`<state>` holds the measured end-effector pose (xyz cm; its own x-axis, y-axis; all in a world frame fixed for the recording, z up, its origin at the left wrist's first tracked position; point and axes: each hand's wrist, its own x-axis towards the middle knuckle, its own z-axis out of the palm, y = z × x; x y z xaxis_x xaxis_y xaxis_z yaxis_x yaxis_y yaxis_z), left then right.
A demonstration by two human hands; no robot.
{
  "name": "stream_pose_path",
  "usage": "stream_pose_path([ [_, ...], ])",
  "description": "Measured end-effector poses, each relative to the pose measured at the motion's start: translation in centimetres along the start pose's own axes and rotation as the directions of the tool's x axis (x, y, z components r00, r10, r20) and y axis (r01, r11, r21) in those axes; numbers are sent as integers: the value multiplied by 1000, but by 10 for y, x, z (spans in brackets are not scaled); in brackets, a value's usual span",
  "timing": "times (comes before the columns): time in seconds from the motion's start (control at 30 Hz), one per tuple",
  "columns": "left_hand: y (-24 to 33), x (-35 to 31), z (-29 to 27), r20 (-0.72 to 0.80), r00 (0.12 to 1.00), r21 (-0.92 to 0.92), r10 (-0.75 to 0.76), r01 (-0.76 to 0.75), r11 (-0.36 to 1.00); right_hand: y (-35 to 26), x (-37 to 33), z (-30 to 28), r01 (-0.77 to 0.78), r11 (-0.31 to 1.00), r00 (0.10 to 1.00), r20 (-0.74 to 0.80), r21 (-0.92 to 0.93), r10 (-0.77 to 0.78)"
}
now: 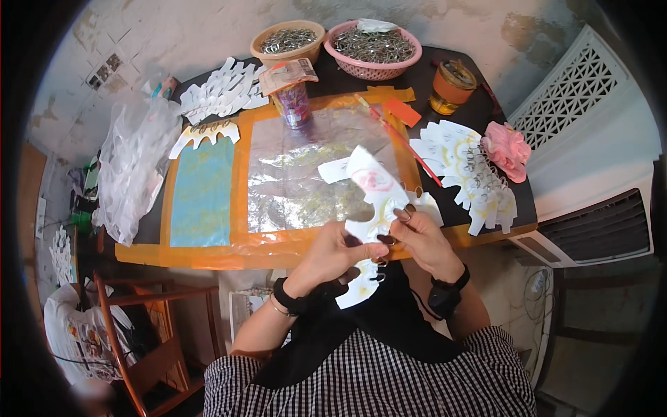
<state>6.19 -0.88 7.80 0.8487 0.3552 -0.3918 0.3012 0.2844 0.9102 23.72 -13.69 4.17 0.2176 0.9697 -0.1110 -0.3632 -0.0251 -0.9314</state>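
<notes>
A white cut-out card strip (375,182), with scalloped edges, a pink print and yellow markings, is held up tilted above the table's front edge. My left hand (332,251) pinches its lower middle between thumb and fingers. My right hand (429,243) is closed at the strip's right edge, beside small metal rings; whether its fingertips grip a ring or the card is hidden. Metal rings show along the strip's right side. Behind it, another white card piece (335,171) lies on the plastic-covered tabletop (278,201), and a further white piece (427,206) lies beside my right hand.
Ringed cards (462,163) fan out at right beside a pink cloth (506,149). White cards (222,90) are piled far left, near plastic bags (132,167). Behind stand an orange basket (286,42) and pink basket (372,52) of metal pieces, a covered cup (292,104) and jar (451,87).
</notes>
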Motion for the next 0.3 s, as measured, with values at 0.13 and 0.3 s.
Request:
stream_pose_path([
  [0.13, -22, -7, -2, 2, 981, -224, 192, -187, 956, -11, -6, -5, -155, 932, 968, 238, 326, 78],
  [0.3, -30, -4, 3, -109, 991, 31, 76, -73, 997, 2, -4, 3, -208, 923, 967, 75, -323, 244],
])
